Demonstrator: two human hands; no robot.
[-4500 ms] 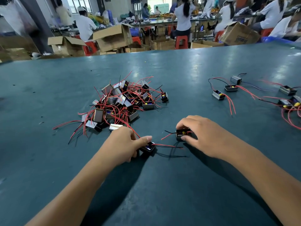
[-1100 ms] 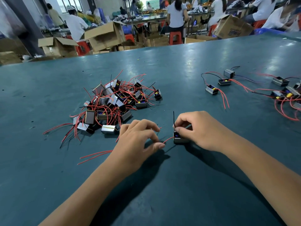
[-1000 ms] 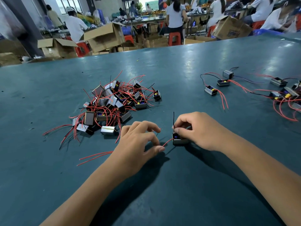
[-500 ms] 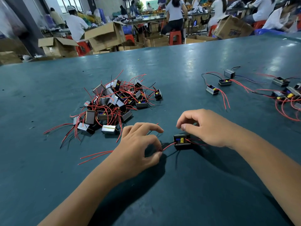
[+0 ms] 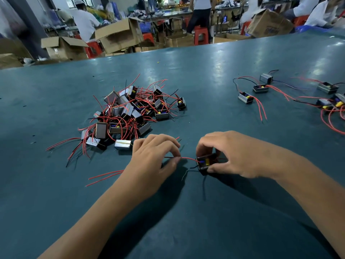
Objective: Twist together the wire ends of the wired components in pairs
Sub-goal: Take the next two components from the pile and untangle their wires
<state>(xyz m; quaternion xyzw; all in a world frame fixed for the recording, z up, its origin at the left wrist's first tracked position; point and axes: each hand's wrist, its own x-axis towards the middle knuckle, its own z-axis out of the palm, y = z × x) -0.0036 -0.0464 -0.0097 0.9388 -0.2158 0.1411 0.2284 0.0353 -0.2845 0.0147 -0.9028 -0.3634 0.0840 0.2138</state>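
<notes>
Two bare hands work low on the teal desk (image 5: 205,212). Right hand (image 5: 237,156) has its grip clamped on a small black wired component (image 5: 205,162), thumb at the near side and fingers curled over the far side, the part sitting on or just above the desk, cannot tell which. Left hand (image 5: 155,156) pinches a red wire (image 5: 188,158) between thumb and forefinger; that wire runs straight into the held component. Black lead with a bare end (image 5: 184,174) trails off the component toward the camera onto the desk. Two loose red wires (image 5: 104,177) stick out from under the left wrist, their source hidden. Pile of components (image 5: 130,113), tangled with red and black wires, sits just beyond the left hand. Second group of components (image 5: 261,88) is spread out at far right, well apart from the hands, with long red leads lying on the desk. Cardboard boxes (image 5: 119,34), red stools and seated workers line the background past the desk edge.
</notes>
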